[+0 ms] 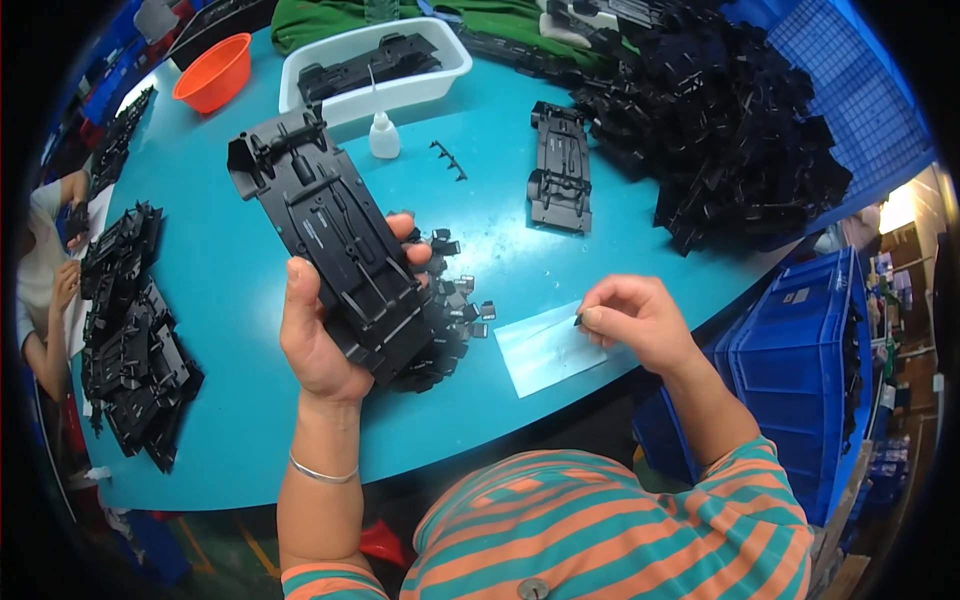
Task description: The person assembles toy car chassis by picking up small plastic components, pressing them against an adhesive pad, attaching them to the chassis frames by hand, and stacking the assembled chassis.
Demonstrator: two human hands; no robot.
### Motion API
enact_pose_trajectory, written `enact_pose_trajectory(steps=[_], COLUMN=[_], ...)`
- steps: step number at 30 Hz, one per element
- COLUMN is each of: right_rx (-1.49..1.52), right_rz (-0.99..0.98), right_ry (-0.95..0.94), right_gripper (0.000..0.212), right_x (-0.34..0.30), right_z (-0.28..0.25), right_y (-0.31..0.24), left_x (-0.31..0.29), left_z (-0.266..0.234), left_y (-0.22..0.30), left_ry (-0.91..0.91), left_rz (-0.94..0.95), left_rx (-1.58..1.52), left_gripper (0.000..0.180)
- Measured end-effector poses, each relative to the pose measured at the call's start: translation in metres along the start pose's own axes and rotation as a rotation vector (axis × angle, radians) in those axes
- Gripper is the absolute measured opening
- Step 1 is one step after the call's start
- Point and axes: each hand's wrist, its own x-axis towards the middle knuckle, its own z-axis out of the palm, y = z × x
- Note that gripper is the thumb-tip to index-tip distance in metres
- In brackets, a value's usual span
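My left hand [325, 345] grips a black plastic toy car chassis [325, 225], tilted up above the table with its moulded underside showing. Fingers wrap its right edge and the thumb presses the left. Just beneath and right of it lies a heap of small black plastic parts [458, 300], partly hidden by the chassis. My right hand [635, 320] pinches a tiny dark piece [578, 320] between thumb and fingertips, over a pale rectangular sheet [540, 350] near the table's front edge.
A white dropper bottle [384, 137], a thin black strip [448, 160] and another chassis [560, 165] are on the teal table [240, 400]. Behind stand a white tub [455, 65] and an orange bowl [213, 75]. Black chassis pile up right [720, 120] and left [140, 370], near another person [48, 270].
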Motion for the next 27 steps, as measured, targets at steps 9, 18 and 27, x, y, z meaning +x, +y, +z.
enact_pose_trajectory(steps=[9,18,27], right_rx=[0.904,0.893,0.022], right_rz=[0.361,0.345,-0.185], right_ry=[-0.08,-0.094,0.071], right_gripper=[0.005,0.007,0.007], right_x=[0.006,0.006,0.01], right_z=[0.001,0.0,0.021], right_y=[0.009,0.01,-0.013], left_x=[-0.001,-0.001,0.0], left_z=[0.001,-0.001,-0.003], left_y=[-0.001,-0.001,-0.002], left_ry=[-0.015,0.001,-0.101], left_rz=[-0.01,-0.017,-0.03], left_rx=[-0.044,-0.03,-0.082], left_gripper=[0.07,0.069,0.077])
